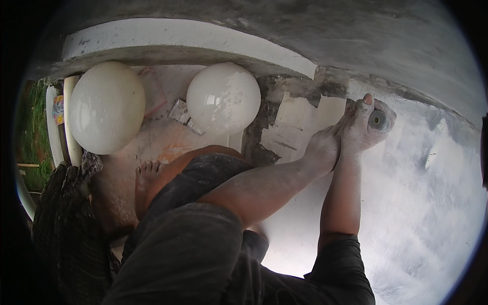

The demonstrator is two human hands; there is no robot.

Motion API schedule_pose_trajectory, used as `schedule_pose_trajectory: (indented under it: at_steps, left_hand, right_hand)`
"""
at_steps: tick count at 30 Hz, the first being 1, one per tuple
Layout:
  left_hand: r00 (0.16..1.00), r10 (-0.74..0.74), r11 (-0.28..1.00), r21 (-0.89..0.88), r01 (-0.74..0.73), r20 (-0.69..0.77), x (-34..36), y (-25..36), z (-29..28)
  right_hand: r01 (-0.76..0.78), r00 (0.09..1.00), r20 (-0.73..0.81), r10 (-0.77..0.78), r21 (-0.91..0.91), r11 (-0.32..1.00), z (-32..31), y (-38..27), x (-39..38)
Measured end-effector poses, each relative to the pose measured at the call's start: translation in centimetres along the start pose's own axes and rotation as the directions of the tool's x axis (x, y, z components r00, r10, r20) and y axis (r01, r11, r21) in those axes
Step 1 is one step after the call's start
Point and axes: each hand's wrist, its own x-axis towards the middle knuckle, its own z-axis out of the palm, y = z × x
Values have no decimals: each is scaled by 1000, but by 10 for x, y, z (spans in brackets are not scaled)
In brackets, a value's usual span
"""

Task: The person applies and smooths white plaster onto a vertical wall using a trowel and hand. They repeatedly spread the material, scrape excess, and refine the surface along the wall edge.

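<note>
My right hand is raised at the right, fingers wrapped round a tool with a grey round end and a centre hole; the rest of the tool is hidden. My left hand is close against it on the left, fingers curled; whatever they grip is hidden. Both hands and forearms are pale with dust. They are over a patchy white plastered surface, near its border with dark, scraped areas.
Two white globes rest below a concrete ledge. My bare foot is on the dusty floor. Dark fabric hangs at the left, with greenery beyond. A grey concrete surface spans the top.
</note>
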Motion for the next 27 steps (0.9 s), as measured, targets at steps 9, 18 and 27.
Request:
schedule_pose_trajectory:
  at_steps: [9,18,27]
  left_hand:
    - [959,269,703,662,-260,90,-11,-8,1]
    - [964,267,800,560,-214,-12,-2,-22,-5]
    - [951,300,708,651,-274,73,-1,-10,-12]
  right_hand:
    - [82,997,22,-80,-132,988,-3,-1,2]
    - [121,984,154,-91,-200,972,13,27,1]
    - [-61,995,97,34,297,953,14,31,2]
